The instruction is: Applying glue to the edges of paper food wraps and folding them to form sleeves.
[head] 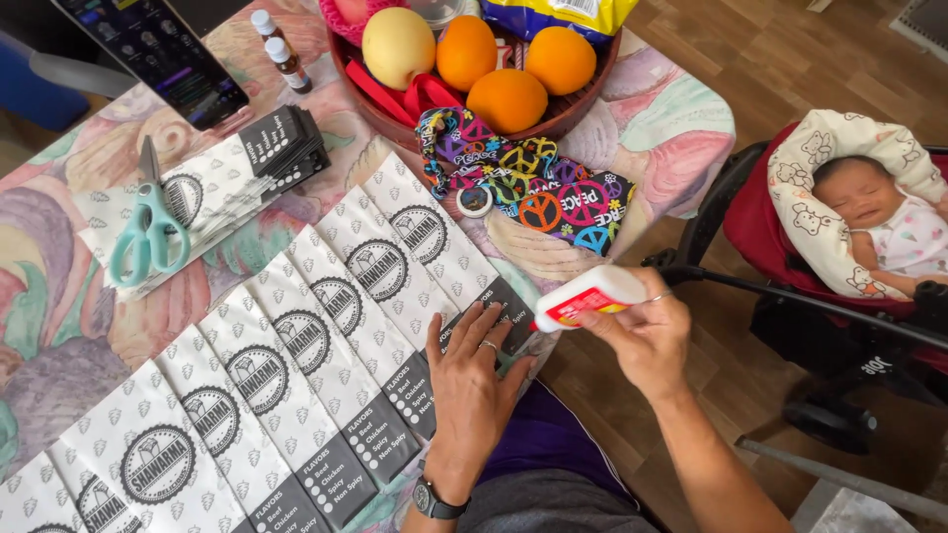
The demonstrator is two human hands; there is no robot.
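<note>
The left hand (472, 375) lay flat, fingers spread, pinning the end printed paper sleeve (434, 252) of the overlapping row to the table, while the right hand (647, 336), fingers clamped around a glue bottle (591, 296), aimed its nozzle at the sleeve's edge.

A table under a pastel patterned cloth (652, 128) bears overlapping paper sleeves (296, 365), teal scissors (148, 232), a fruit bowl (583, 111)

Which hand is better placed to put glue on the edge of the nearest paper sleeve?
Probably the right hand: it holds the glue bottle, nozzle tip beside the paper sleeve edge. The left hand lies flat on that sleeve, holding it down.
</note>
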